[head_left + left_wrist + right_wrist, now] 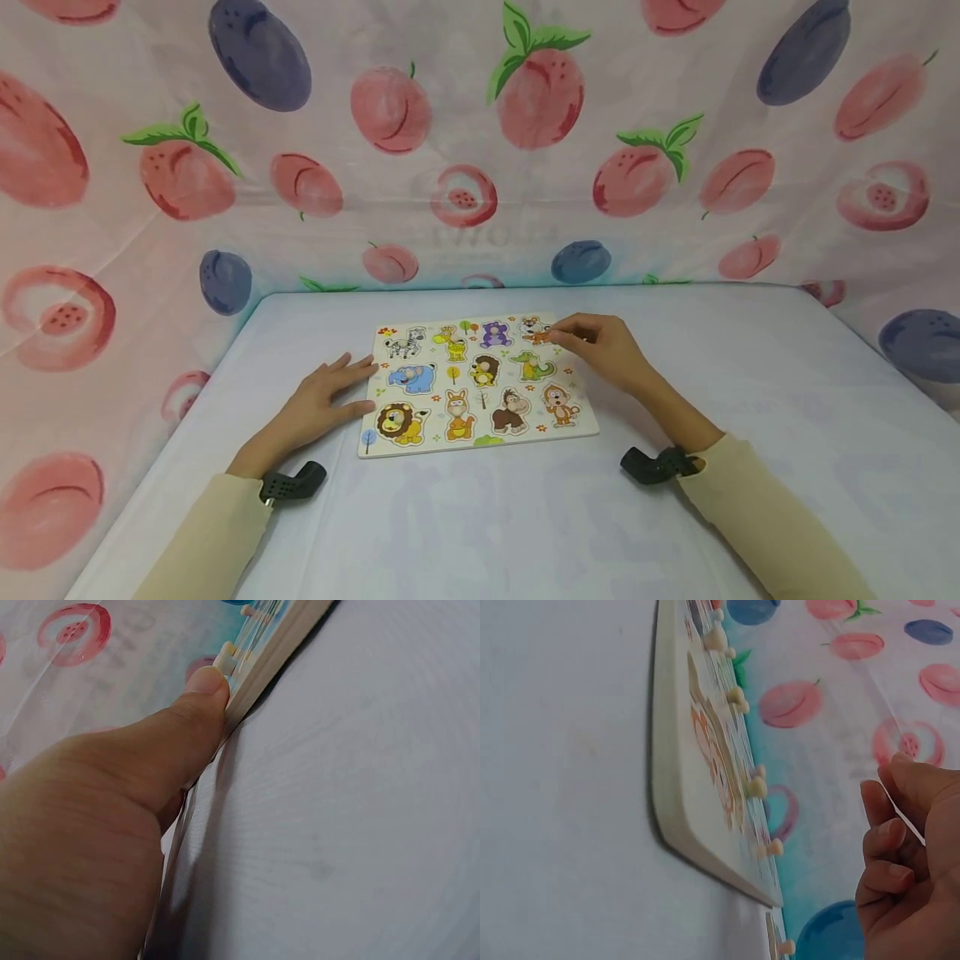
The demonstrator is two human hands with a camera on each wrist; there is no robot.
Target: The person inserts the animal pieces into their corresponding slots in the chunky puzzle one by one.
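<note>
A white animal knob puzzle board (483,443) lies on the table. My left hand (318,404) rests at its left side with fingers spread. In the left wrist view the thumb (187,712) touches the board's edge. My right hand (603,350) is over the back right corner, its fingertips overlapping the tiger picture (534,331). From the right wrist view, this hand (907,847) hovers above the board with loosely bent fingers and nothing visible between them. Several animal pictures, such as the lion (401,423) and monkey (561,406), fill the board.
A white cloth (480,517) covers the table. Behind stands a fruit-printed curtain (465,100). Small knobs (757,787) stick up from the board. Low in the right wrist view, another knob (787,947) shows past the board's edge. Each wrist wears a black camera mount (292,483).
</note>
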